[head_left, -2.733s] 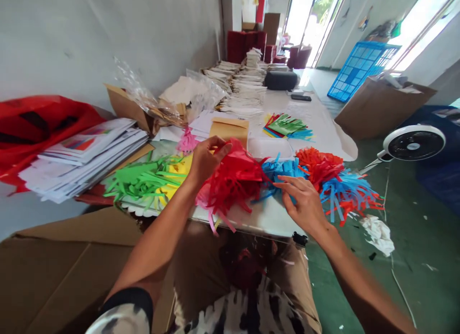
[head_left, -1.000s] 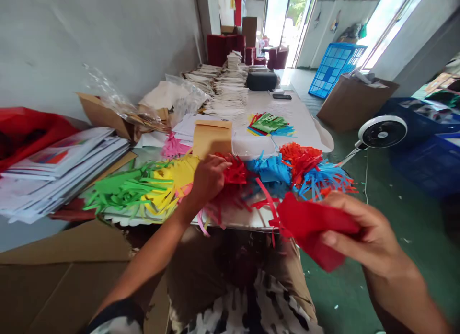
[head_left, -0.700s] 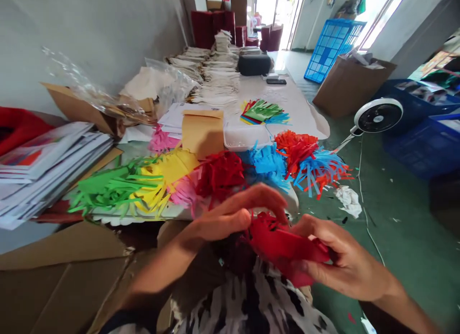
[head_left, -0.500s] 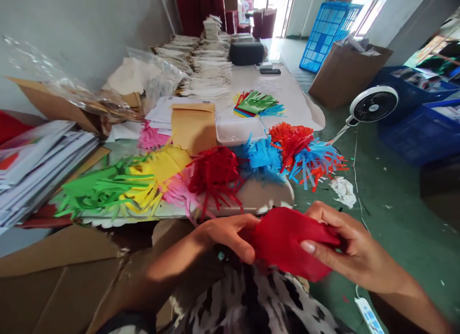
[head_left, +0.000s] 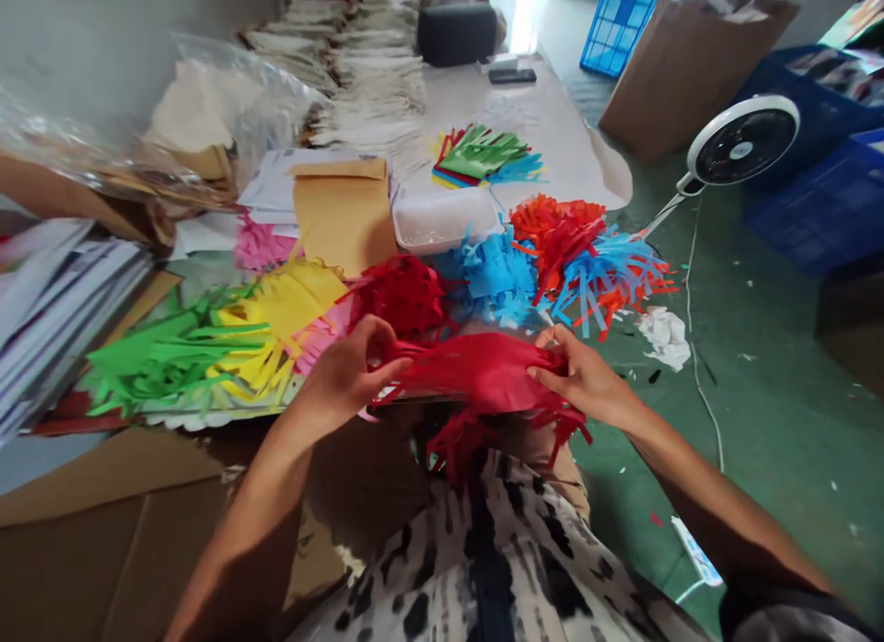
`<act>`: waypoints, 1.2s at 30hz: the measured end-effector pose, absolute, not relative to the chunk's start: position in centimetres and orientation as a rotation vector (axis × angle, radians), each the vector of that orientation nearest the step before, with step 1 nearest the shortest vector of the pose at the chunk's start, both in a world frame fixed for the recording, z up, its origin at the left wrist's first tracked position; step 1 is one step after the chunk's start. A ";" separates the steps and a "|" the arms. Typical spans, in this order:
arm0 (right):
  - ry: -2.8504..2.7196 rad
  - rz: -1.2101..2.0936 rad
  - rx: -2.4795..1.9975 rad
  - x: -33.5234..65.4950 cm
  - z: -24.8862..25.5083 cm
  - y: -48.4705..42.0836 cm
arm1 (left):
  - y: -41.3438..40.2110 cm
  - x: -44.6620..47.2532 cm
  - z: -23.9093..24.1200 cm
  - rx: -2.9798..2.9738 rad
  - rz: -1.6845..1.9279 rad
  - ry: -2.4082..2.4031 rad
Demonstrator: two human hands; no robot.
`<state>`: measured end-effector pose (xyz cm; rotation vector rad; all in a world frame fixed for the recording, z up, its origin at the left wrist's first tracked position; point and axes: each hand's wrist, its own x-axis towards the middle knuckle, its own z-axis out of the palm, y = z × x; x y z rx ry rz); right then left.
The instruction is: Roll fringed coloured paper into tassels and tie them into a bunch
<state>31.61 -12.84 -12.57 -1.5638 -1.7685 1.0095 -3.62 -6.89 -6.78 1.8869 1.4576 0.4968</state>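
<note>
A piece of red fringed tissue paper [head_left: 483, 370] stretches between my two hands at the table's front edge, its cut strips hanging down below. My left hand [head_left: 363, 366] pinches strips at the left end. At the right end, my right hand [head_left: 580, 375] grips the paper between thumb and fingers. Just behind them, a dark red fringed bundle [head_left: 404, 297] lies beside a blue fringed bundle [head_left: 497, 274]. Yellow fringed paper [head_left: 296, 297] and green fringed paper [head_left: 166, 356] spread out to the left.
Orange-red fringed paper [head_left: 559, 227] lies at the table's right edge. Farther back are a white plastic tray [head_left: 446, 220], a brown envelope [head_left: 345, 218] and a fan of coloured sheets [head_left: 487, 154]. A small fan [head_left: 742, 145] stands at the right, near a cardboard box [head_left: 691, 71].
The red tissue paper, bunched up before, is now drawn out sideways with strips dangling. My hands have moved up and farther apart, and my left fingers have closed on it. The view has tipped downward.
</note>
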 end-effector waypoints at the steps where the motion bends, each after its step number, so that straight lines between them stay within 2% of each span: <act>1: -1.777 1.016 -1.594 31.6 -12.9 -12.8 | -7.4 -3.1 -6.6 2.059 0.646 1.575; 3: -1.795 1.037 -1.627 31.4 -13.2 -12.9 | -8.9 -0.9 -6.9 2.370 0.857 1.543; 4: -1.799 1.038 -1.635 31.2 -13.2 -12.9 | -9.9 0.6 -7.5 2.497 0.874 1.375; 7: -1.797 1.029 -1.646 30.9 -13.2 -13.2 | -12.3 5.1 -11.0 2.752 0.587 0.914; 13: -1.848 0.966 -1.674 35.2 -10.6 -13.5 | -13.5 7.3 -17.4 2.859 0.526 1.036; 15: -1.862 0.758 -1.768 37.5 -8.7 -14.0 | -13.5 6.8 -17.6 2.873 0.558 0.997; 18: -1.815 -0.066 -1.936 38.4 -6.3 -15.3 | -13.6 6.5 -16.9 2.853 0.582 0.996; 19: -1.852 -0.209 -1.883 37.7 -5.9 -16.0 | -13.7 6.6 -16.5 2.845 0.586 1.003; 20: -1.951 -0.220 -1.782 36.6 -5.8 -16.6 | -13.8 6.7 -16.2 2.838 0.591 1.010; 23: -2.433 0.237 -1.400 32.3 -7.7 -18.0 | -13.9 7.3 -15.3 2.813 0.578 1.025; 25: -2.537 0.340 -1.375 30.2 -9.9 -18.2 | -13.9 7.4 -14.8 2.777 0.569 1.048; 29: -2.466 0.416 -1.459 30.2 -12.6 -16.8 | -13.4 6.3 -13.8 2.629 0.635 1.018; 36: -2.307 0.826 -1.339 31.8 -10.8 -13.9 | -11.0 4.3 -12.0 2.192 0.615 1.205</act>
